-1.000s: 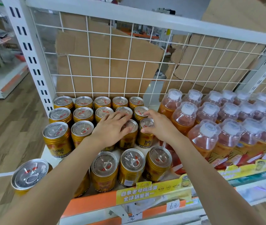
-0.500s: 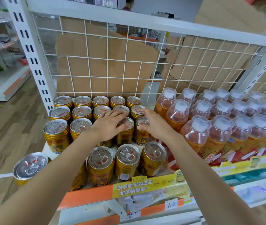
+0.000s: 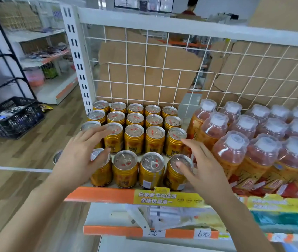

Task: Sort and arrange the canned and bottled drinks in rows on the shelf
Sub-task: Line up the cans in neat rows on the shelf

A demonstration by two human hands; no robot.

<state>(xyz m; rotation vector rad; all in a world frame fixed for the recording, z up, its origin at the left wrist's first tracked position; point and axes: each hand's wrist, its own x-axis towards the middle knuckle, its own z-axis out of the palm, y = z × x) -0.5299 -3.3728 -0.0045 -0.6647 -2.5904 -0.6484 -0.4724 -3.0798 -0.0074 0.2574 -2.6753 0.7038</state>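
Here, left hand (image 3: pixel 80 153) and right hand (image 3: pixel 204 166), grip wide, perhaps touching ribbed gold cans (image 3: pixel 134 140).

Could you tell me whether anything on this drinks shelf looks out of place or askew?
Yes. The front row of cans is not lined up with the neat rows behind, and a gap separates them. One stray can pokes out at the far left, mostly hidden by the left hand. The bottles look orderly.
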